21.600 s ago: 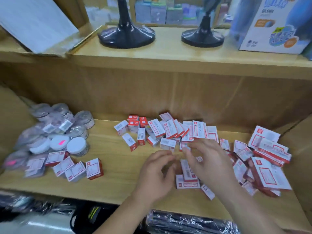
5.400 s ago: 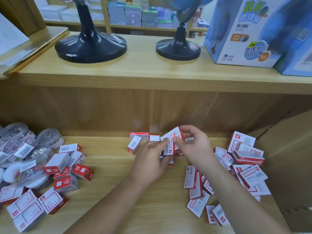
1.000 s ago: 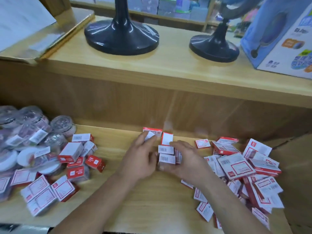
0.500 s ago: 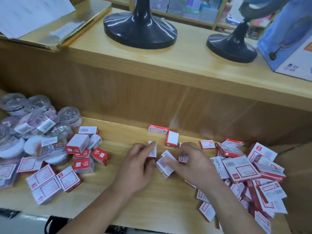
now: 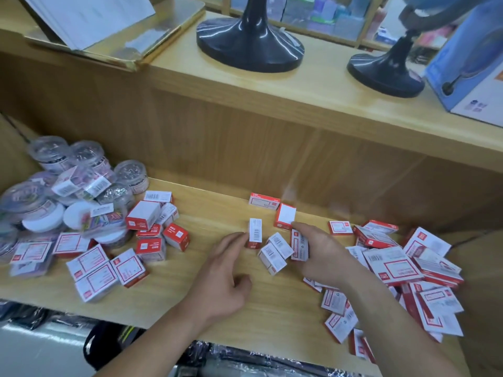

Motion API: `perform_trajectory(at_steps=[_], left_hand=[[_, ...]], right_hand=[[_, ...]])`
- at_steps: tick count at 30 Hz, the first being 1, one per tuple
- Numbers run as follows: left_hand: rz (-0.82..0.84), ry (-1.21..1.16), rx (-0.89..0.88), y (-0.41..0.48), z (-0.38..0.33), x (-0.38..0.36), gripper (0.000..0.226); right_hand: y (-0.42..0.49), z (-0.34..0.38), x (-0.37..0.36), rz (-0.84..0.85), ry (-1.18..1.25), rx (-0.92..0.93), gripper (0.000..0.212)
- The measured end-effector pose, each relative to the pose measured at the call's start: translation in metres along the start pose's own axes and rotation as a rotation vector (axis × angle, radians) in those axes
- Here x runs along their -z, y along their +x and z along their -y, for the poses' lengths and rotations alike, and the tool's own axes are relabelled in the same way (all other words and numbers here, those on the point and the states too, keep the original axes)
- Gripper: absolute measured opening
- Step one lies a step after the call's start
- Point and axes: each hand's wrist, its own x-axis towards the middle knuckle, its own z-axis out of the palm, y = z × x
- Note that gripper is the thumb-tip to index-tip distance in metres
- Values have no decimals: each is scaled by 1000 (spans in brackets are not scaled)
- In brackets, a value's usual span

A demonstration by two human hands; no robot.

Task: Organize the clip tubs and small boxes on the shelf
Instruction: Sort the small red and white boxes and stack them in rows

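Small red-and-white boxes lie scattered over the lower wooden shelf (image 5: pixel 206 308). One small box (image 5: pixel 255 233) stands on end at mid-shelf, and my left hand (image 5: pixel 226 273) touches its left side with straight fingertips. My right hand (image 5: pixel 321 254) grips another small box (image 5: pixel 299 244) between thumb and curled fingers. Two more boxes (image 5: pixel 275 254) lie between my hands. Further back are a flat box (image 5: pixel 263 201) and a tilted one (image 5: pixel 284 216). Clear clip tubs (image 5: pixel 54 183) are piled at the far left.
A heap of boxes (image 5: pixel 109 268) lies beside the tubs, and a bigger heap (image 5: pixel 408 268) fills the right end. The upper shelf carries two black globe bases (image 5: pixel 249 42) (image 5: pixel 385 74), a blue globe carton (image 5: pixel 471 77) and a gold tray with papers (image 5: pixel 109 23). Dark bags (image 5: pixel 122 344) lie below.
My right hand has drawn back to the right with one box in its grip, uncovering two boxes on the shelf. My left fingers have straightened against the upright box.
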Motion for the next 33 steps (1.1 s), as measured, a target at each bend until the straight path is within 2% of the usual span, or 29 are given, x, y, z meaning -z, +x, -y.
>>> perform_trajectory(at_steps=[5, 12, 14, 18, 21, 25, 27, 29, 31, 33], left_hand=[[-14, 15, 17, -3, -3, -4, 83], [-60, -58, 60, -6, -6, 4, 74], [-53, -67, 58, -5, -8, 4, 73], [-76, -88, 21, -3, -15, 5, 70], [-99, -83, 16, 2, -11, 6, 63], [-121, -32, -10, 11, -6, 10, 46], [-115, -21, -1, 19, -9, 14, 39], [-106, 7, -5, 35, -13, 16, 32], [-110, 64, -13, 58, -17, 19, 33], [-105, 137, -28, 82, -21, 20, 34]], right_hand=[[-9, 3, -2, -92, 6, 19, 81], [-20, 7, 3, -352, 235, -6, 66], [-20, 13, 2, -314, 292, 25, 67], [-19, 29, -7, -227, 225, 105, 84], [-14, 34, -15, -201, 199, 124, 84], [13, 23, -4, -349, 257, -2, 50], [32, 20, 1, -364, 234, -91, 42], [49, 22, 4, -324, 238, -175, 43], [61, 26, 4, -295, 278, -240, 53], [65, 29, 2, -297, 283, -278, 55]])
